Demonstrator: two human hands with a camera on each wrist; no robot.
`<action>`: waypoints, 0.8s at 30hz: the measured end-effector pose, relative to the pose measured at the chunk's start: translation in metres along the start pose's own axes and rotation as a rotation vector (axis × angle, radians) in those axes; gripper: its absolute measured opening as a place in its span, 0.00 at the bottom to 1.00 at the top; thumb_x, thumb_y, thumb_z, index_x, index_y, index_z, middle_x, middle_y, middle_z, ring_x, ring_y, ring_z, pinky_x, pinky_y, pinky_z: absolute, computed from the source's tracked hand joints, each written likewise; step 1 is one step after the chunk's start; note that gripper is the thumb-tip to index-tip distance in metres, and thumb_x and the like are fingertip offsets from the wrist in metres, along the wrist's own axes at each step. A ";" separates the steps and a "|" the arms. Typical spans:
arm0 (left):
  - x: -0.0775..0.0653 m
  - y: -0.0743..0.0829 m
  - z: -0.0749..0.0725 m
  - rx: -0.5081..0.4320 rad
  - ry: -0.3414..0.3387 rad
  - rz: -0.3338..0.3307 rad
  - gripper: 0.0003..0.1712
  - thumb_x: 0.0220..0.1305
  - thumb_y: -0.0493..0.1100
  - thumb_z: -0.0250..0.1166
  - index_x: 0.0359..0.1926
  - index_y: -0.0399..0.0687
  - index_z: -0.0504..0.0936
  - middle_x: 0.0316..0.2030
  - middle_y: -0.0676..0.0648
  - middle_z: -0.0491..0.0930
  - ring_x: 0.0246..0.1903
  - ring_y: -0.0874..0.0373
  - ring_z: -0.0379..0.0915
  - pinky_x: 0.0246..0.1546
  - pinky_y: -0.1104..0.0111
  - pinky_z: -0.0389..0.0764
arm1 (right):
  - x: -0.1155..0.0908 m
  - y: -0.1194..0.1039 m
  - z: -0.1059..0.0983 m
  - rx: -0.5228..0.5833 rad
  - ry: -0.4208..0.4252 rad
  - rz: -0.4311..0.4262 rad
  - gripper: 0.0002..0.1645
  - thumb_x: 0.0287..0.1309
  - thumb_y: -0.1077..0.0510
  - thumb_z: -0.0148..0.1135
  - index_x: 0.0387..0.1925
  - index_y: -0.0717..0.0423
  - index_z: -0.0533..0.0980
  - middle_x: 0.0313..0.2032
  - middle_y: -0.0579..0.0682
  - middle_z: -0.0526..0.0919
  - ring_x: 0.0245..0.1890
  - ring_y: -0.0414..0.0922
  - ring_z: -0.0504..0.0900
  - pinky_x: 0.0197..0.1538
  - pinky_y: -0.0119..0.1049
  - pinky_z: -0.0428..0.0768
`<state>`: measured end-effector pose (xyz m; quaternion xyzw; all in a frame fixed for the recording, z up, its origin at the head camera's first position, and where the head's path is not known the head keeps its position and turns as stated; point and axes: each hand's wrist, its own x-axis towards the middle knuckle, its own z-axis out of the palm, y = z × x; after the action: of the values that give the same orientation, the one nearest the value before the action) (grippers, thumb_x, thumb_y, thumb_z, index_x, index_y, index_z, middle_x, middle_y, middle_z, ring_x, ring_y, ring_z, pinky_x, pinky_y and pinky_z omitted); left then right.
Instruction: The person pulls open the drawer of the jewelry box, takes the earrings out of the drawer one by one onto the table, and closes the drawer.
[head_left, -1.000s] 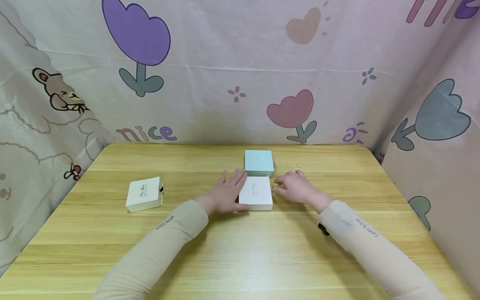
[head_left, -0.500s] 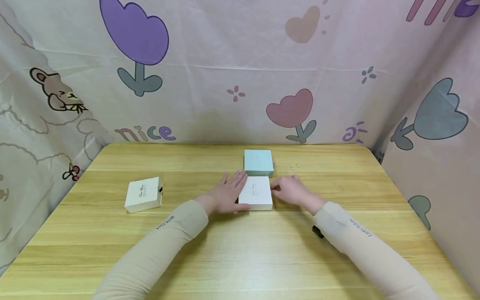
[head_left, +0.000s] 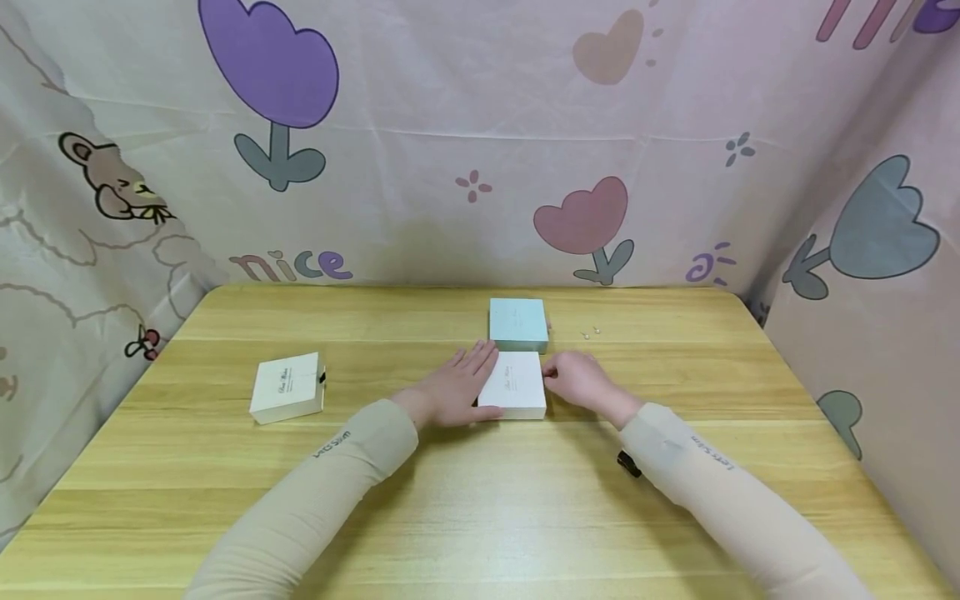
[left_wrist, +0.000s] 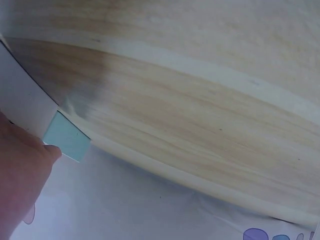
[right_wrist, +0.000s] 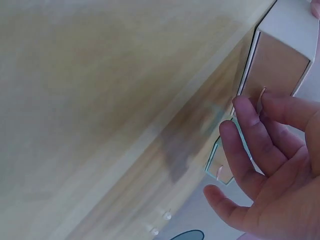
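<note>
Left hand (head_left: 453, 392), straight-fingered, bracing white box (head_left: 517, 383); right hand (head_left: 583, 382) pinching its tab (right_wrist: 261, 98). Drawer (right_wrist: 277, 65) not yet sliding out; trinkets (right_wrist: 167, 215) lying beyond white box.

head looks down; wrists close; table (head_left: 480, 508) shared

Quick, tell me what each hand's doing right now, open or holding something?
Left hand: open, fingers straight, resting against the middle white box.
Right hand: closed, pinching the small pull tab on that box's end.
</note>
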<state>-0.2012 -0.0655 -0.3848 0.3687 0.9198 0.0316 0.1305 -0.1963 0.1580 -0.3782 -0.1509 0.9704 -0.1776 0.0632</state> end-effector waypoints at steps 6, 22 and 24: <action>0.001 0.001 0.000 0.007 -0.010 0.006 0.54 0.64 0.71 0.42 0.73 0.40 0.34 0.74 0.43 0.30 0.74 0.52 0.25 0.73 0.59 0.38 | 0.002 -0.001 0.000 0.049 -0.008 0.026 0.09 0.54 0.66 0.57 0.29 0.60 0.84 0.30 0.53 0.85 0.25 0.42 0.72 0.36 0.37 0.75; 0.002 -0.001 0.000 0.013 -0.007 0.023 0.52 0.65 0.70 0.42 0.73 0.39 0.35 0.74 0.42 0.32 0.74 0.51 0.27 0.73 0.58 0.41 | 0.002 -0.004 0.000 0.067 0.002 -0.009 0.16 0.51 0.70 0.55 0.11 0.58 0.71 0.14 0.46 0.71 0.18 0.39 0.64 0.26 0.28 0.63; 0.002 -0.001 0.000 0.013 -0.003 0.023 0.52 0.65 0.69 0.43 0.73 0.39 0.36 0.74 0.42 0.33 0.74 0.51 0.27 0.73 0.58 0.42 | 0.002 -0.003 0.000 0.071 0.008 -0.016 0.16 0.50 0.71 0.55 0.11 0.59 0.72 0.14 0.46 0.71 0.18 0.39 0.64 0.26 0.28 0.63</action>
<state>-0.2031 -0.0645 -0.3853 0.3803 0.9154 0.0265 0.1292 -0.1975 0.1551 -0.3771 -0.1558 0.9625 -0.2129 0.0633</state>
